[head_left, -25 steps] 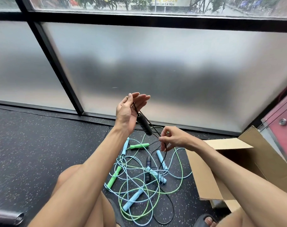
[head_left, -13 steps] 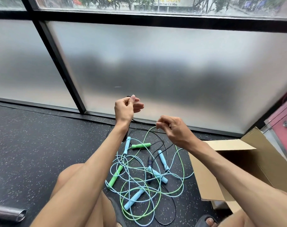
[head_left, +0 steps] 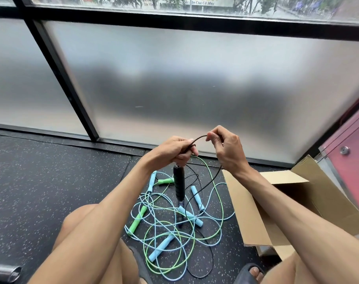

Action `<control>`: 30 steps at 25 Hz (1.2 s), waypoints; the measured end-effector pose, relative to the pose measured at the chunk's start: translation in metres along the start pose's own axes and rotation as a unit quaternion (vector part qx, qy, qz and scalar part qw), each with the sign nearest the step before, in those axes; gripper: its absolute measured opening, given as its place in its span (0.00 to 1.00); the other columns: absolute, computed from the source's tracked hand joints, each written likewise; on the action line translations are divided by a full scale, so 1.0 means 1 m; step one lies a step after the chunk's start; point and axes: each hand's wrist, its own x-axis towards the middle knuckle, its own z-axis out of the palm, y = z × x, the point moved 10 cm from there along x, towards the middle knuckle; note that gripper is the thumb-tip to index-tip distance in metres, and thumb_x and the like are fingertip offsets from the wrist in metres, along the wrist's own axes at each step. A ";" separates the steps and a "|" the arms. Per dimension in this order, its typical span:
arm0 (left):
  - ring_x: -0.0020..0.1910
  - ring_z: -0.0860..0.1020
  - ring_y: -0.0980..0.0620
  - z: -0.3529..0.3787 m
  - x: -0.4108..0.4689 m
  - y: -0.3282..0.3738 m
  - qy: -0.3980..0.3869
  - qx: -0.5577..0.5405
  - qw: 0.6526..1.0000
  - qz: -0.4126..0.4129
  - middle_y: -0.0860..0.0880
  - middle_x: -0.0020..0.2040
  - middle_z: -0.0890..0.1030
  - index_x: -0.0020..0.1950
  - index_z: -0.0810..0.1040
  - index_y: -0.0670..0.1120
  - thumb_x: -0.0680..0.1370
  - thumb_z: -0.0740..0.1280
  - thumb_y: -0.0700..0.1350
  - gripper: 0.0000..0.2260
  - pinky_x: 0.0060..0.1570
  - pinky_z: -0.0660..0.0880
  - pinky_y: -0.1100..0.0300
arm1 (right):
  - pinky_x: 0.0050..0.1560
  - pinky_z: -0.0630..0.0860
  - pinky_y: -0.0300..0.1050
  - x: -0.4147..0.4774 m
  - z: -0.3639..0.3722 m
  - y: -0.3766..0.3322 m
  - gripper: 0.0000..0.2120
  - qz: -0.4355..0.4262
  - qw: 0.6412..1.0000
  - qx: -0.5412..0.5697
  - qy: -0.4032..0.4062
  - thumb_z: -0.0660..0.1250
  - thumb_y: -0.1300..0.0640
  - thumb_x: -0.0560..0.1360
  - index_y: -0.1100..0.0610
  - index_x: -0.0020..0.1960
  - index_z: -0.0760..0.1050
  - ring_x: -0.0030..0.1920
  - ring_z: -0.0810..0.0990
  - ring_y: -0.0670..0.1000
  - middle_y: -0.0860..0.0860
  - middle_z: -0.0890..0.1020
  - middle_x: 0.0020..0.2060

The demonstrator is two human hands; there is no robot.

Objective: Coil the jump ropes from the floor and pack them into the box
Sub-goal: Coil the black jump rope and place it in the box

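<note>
Two hands [head_left: 170,152] [head_left: 225,149] now closer, gripping black rope [head_left: 199,137]

The left edge crops a metal tube [head_left: 4,273]; a forearm [head_left: 297,218] partly hides the box [head_left: 248,218].

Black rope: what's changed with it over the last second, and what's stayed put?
The left hand, open a second ago, has closed round the black cord, and the black handle now hangs below that fist. The right hand, still pinching the cord, rose level with the left, a short arc between them. Unchanged: blue and green ropes tangled on the floor, cardboard box open.
</note>
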 end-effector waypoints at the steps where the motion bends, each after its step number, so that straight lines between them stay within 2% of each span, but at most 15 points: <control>1: 0.23 0.56 0.55 0.004 -0.001 0.002 -0.016 -0.018 1.000 -0.004 0.52 0.23 0.60 0.44 0.76 0.38 0.86 0.52 0.49 0.21 0.25 0.55 0.61 | 0.30 0.60 0.35 0.001 -0.002 0.003 0.11 0.006 1.000 0.006 0.003 0.65 0.58 0.81 0.58 0.41 0.77 0.26 0.66 0.44 0.44 0.69 0.26; 4: 0.23 0.54 0.55 0.016 -0.007 0.013 -0.059 -0.050 0.997 0.003 0.54 0.23 0.58 0.36 0.73 0.43 0.85 0.53 0.51 0.22 0.29 0.50 0.57 | 0.30 0.62 0.39 0.003 0.000 0.008 0.11 0.019 1.000 0.020 0.000 0.65 0.55 0.81 0.58 0.41 0.77 0.27 0.65 0.44 0.44 0.70 0.26; 6: 0.24 0.53 0.54 0.018 -0.010 0.022 -0.069 -0.076 0.994 0.024 0.54 0.24 0.56 0.32 0.68 0.45 0.85 0.52 0.49 0.22 0.31 0.49 0.55 | 0.30 0.67 0.42 0.004 0.005 0.016 0.12 0.044 0.998 0.036 -0.010 0.65 0.52 0.81 0.58 0.42 0.75 0.27 0.67 0.46 0.46 0.71 0.27; 7: 0.25 0.52 0.53 0.015 -0.010 0.025 -0.060 -0.101 0.992 0.034 0.53 0.24 0.55 0.33 0.68 0.45 0.85 0.52 0.48 0.21 0.32 0.49 0.54 | 0.30 0.72 0.44 0.004 0.009 0.021 0.13 0.065 0.996 0.055 -0.022 0.65 0.51 0.81 0.59 0.42 0.73 0.26 0.68 0.47 0.48 0.71 0.27; 9: 0.27 0.52 0.53 0.005 -0.010 0.030 -0.031 -0.177 0.982 0.054 0.52 0.26 0.54 0.39 0.72 0.43 0.84 0.52 0.46 0.17 0.35 0.49 0.54 | 0.30 0.81 0.54 0.001 0.024 0.032 0.12 0.114 0.985 0.106 -0.068 0.63 0.53 0.81 0.59 0.44 0.70 0.23 0.69 0.48 0.52 0.72 0.26; 11: 0.29 0.54 0.53 -0.005 -0.011 0.036 -0.004 -0.253 0.964 0.081 0.51 0.27 0.59 0.46 0.75 0.41 0.84 0.51 0.45 0.15 0.36 0.50 0.56 | 0.33 0.81 0.64 -0.007 0.042 0.042 0.10 0.162 0.969 0.133 -0.129 0.61 0.55 0.83 0.59 0.46 0.66 0.23 0.74 0.52 0.55 0.75 0.26; 13: 0.31 0.57 0.52 -0.018 -0.012 0.040 0.045 -0.294 0.948 0.110 0.50 0.30 0.63 0.51 0.75 0.39 0.84 0.52 0.44 0.15 0.36 0.56 0.58 | 0.38 0.81 0.67 -0.018 0.059 0.050 0.09 0.220 0.945 0.147 -0.193 0.59 0.56 0.83 0.59 0.48 0.64 0.28 0.79 0.59 0.59 0.79 0.29; 16: 0.33 0.72 0.50 -0.040 -0.016 0.045 0.136 -0.322 0.921 0.171 0.48 0.33 0.72 0.54 0.76 0.38 0.85 0.53 0.44 0.15 0.41 0.70 0.58 | 0.44 0.82 0.65 -0.037 0.078 0.051 0.08 0.272 0.910 0.148 -0.275 0.58 0.55 0.84 0.60 0.52 0.64 0.36 0.83 0.63 0.65 0.82 0.37; 19: 0.41 0.84 0.45 -0.063 -0.021 0.042 0.222 -0.339 0.888 0.217 0.44 0.37 0.83 0.53 0.77 0.37 0.85 0.55 0.44 0.15 0.50 0.80 0.54 | 0.48 0.82 0.64 -0.048 0.085 0.044 0.08 0.279 0.894 0.146 -0.318 0.62 0.57 0.82 0.62 0.53 0.66 0.41 0.85 0.65 0.67 0.84 0.41; 22: 0.45 0.85 0.41 -0.076 -0.026 0.037 0.279 -0.332 0.867 0.246 0.39 0.42 0.85 0.52 0.77 0.35 0.85 0.56 0.44 0.15 0.52 0.81 0.52 | 0.48 0.82 0.61 -0.054 0.088 0.040 0.09 0.273 0.886 0.129 -0.351 0.66 0.59 0.80 0.62 0.52 0.68 0.43 0.85 0.62 0.65 0.84 0.43; 25: 0.46 0.85 0.40 -0.085 -0.031 0.036 0.326 -0.305 0.856 0.262 0.38 0.43 0.85 0.53 0.77 0.34 0.85 0.57 0.44 0.15 0.52 0.81 0.51 | 0.46 0.82 0.60 -0.057 0.091 0.042 0.08 0.250 0.892 0.070 -0.369 0.67 0.61 0.79 0.61 0.50 0.68 0.40 0.85 0.58 0.60 0.84 0.39; 28: 0.45 0.85 0.39 -0.093 -0.037 0.036 0.375 -0.238 0.859 0.255 0.37 0.43 0.85 0.51 0.79 0.35 0.85 0.58 0.45 0.15 0.51 0.81 0.50 | 0.34 0.82 0.53 -0.054 0.094 0.039 0.06 0.235 0.903 0.086 -0.350 0.66 0.62 0.80 0.60 0.47 0.69 0.34 0.83 0.59 0.59 0.82 0.35; 30: 0.43 0.85 0.39 -0.097 -0.040 0.037 0.410 -0.145 0.871 0.230 0.35 0.42 0.84 0.50 0.79 0.34 0.85 0.58 0.46 0.17 0.47 0.82 0.52 | 0.30 0.79 0.47 -0.047 0.091 0.030 0.07 0.179 0.922 0.054 -0.340 0.66 0.59 0.80 0.59 0.45 0.72 0.31 0.80 0.52 0.55 0.81 0.33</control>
